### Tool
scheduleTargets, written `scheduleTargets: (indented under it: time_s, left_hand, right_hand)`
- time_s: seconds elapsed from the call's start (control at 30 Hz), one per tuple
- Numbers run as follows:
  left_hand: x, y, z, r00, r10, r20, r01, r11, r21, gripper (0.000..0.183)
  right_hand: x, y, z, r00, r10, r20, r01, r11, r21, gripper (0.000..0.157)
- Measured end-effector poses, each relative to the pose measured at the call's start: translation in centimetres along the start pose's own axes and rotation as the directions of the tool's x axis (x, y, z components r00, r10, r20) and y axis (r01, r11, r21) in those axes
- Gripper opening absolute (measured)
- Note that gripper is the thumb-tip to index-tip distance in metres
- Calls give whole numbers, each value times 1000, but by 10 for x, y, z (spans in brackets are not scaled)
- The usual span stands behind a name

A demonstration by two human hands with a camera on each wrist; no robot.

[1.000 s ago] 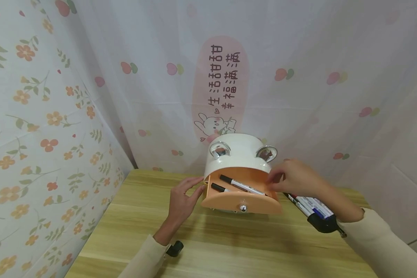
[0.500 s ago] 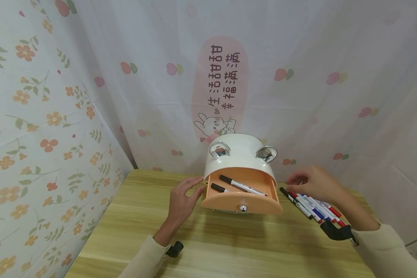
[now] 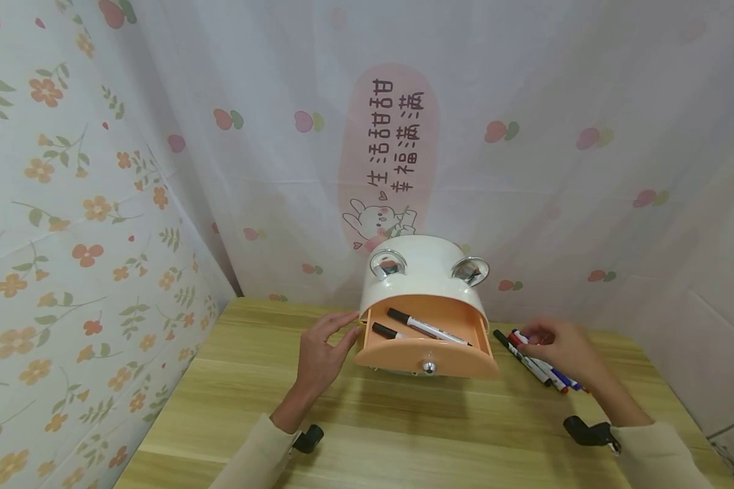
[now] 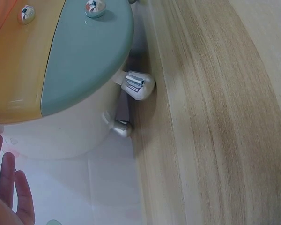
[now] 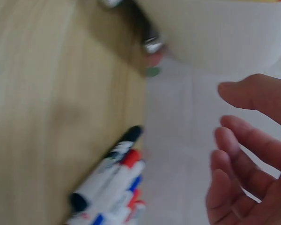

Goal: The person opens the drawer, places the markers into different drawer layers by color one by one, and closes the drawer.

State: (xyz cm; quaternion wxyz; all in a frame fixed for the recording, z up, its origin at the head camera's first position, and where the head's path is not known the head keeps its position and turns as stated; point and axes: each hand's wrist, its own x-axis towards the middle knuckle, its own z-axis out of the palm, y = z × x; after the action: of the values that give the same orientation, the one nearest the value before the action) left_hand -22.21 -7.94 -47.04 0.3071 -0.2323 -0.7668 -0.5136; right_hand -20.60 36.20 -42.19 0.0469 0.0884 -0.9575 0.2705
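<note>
A small white cabinet (image 3: 416, 261) with round silver ears stands at the back of the table, its orange top drawer (image 3: 397, 354) pulled out. Inside the drawer lie two black-capped whiteboard markers (image 3: 428, 327). My left hand (image 3: 321, 353) touches the cabinet's left side with extended fingers. To the right, several markers (image 3: 535, 368) with black, red and blue caps lie side by side on the table. Over them hovers my right hand (image 3: 565, 350), partly covering them in the head view; the right wrist view shows its fingers (image 5: 246, 136) loosely bent and apart, holding nothing.
In the left wrist view, the cabinet's yellow drawer (image 4: 28, 70) and green drawer (image 4: 89, 51) are closed, above silver feet (image 4: 138, 86). The wooden table (image 3: 404, 435) meets a printed curtain (image 3: 281, 204) behind and a floral one (image 3: 85, 272) at the left.
My right hand has withdrawn from the drawer's right side and moved right and down over the loose markers. The left hand, the drawer and the two markers in it have stayed put.
</note>
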Motion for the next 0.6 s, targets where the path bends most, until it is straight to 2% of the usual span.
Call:
scheduleTargets:
  time_s: [0.23, 0.4, 0.6]
  left_hand:
    - [0, 0, 0, 1000, -8, 0, 8, 1000, -7, 29]
    - [0, -1, 0, 1000, 10, -8, -10, 1000, -4, 29]
    - [-1, -2, 0, 1000, -1, 1, 1, 1000, 3, 29]
  right_hand:
    - [-10, 31, 19, 992, 110, -54, -110, 994, -4, 44]
    - [-14, 48, 29, 988, 150, -41, -149, 988, 34, 34]
    - [-15, 64, 40, 985, 164, -49, -165, 986, -13, 31]
